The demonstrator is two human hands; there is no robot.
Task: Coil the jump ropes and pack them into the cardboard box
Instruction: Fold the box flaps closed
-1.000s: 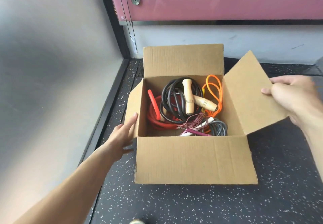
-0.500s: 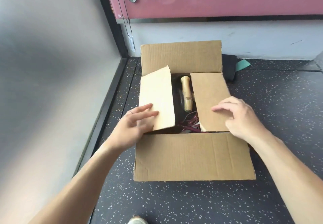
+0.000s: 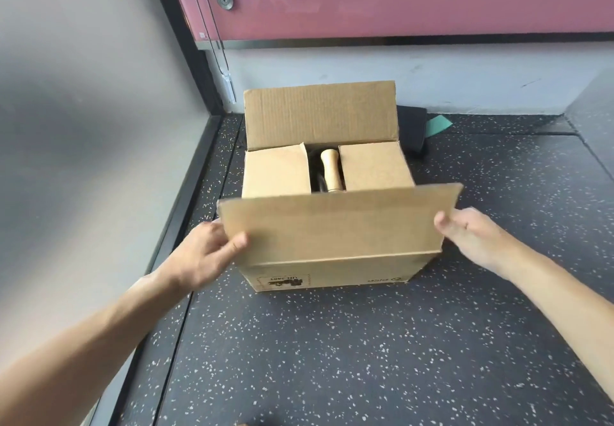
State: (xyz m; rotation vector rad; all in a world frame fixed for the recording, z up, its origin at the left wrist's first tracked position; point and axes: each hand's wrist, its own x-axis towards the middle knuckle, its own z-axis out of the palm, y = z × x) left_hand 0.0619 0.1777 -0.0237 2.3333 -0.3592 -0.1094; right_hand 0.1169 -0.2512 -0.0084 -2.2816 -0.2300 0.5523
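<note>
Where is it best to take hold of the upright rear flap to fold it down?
Grip the rear flap at its free top edge, near both corners, coming from above: it stands upright, hinged along its bottom, with nothing touching that edge.

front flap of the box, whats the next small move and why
Probably fold the front flap down over the two side flaps: the left hand and right hand grip its ends, it stands raised, the side flaps lie folded in, a wooden handle showing between them.
</note>
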